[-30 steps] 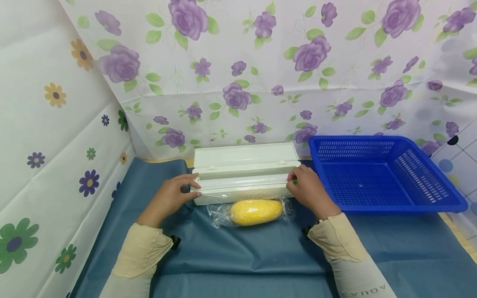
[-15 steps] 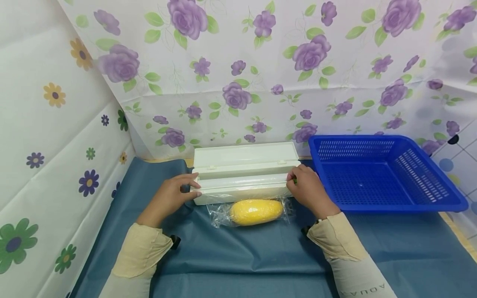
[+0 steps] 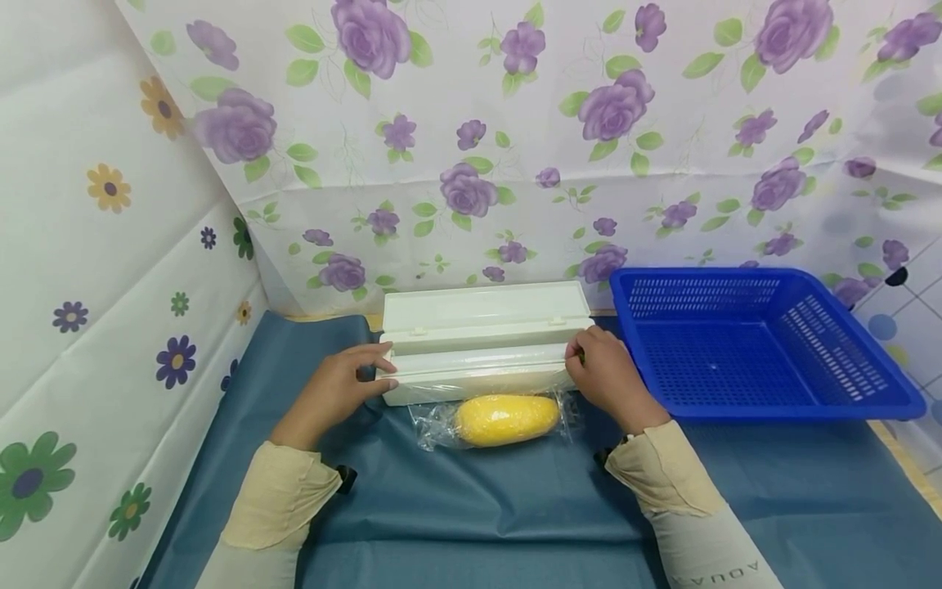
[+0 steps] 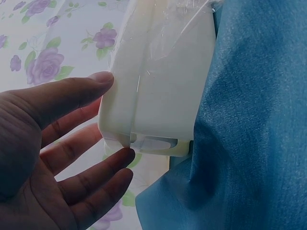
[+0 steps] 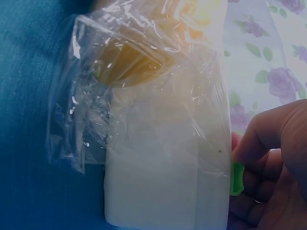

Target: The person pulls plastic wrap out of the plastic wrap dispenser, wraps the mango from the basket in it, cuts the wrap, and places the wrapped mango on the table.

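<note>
A white cling film dispenser point(image 3: 478, 384) lies lengthwise with its lid point(image 3: 486, 307) raised at the back and a film roll point(image 3: 478, 358) inside. My left hand point(image 3: 347, 376) holds its left end, thumb point(image 4: 88, 84) at the front edge and fingers around the end. At the right end, my right hand point(image 3: 605, 366) pinches a small green slide cutter point(image 5: 237, 179) against the dispenser's edge. Film stretches from the front down over a yellow oblong fruit point(image 3: 506, 420), which lies right before the dispenser. The film's loose ends point(image 3: 440, 427) crumple at both sides of the fruit.
A blue plastic basket point(image 3: 773, 409) with perforated walls stands to the right, close to my right hand. Dark blue cloth point(image 3: 471, 507) covers the table, with folds in front. Flower-printed sheets point(image 3: 441, 123) hang behind and on the left.
</note>
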### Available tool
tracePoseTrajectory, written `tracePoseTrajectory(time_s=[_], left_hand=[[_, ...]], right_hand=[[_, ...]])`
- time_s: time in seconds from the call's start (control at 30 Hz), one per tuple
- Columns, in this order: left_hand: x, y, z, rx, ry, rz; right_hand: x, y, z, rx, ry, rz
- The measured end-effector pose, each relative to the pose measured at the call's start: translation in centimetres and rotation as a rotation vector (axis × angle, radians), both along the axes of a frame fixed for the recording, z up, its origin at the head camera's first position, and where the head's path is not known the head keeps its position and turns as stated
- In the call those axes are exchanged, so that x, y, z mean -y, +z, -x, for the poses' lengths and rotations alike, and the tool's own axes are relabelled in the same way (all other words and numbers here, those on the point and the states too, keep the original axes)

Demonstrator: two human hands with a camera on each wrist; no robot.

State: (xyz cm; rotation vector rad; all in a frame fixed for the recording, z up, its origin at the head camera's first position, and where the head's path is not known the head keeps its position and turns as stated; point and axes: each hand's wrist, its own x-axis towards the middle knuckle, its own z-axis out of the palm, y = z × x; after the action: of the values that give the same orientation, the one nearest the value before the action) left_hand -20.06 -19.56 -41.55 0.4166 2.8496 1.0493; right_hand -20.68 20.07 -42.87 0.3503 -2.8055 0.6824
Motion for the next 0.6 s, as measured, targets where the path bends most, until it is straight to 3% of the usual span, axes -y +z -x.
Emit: tracePoseTrajectory(time_s=[0.6], left_hand=[[-0.06, 0.01, 0.03, 0.004, 0.006, 0.005]], right_hand=[[-0.06, -0.3, 0.1, 0.0, -0.005, 0.029]])
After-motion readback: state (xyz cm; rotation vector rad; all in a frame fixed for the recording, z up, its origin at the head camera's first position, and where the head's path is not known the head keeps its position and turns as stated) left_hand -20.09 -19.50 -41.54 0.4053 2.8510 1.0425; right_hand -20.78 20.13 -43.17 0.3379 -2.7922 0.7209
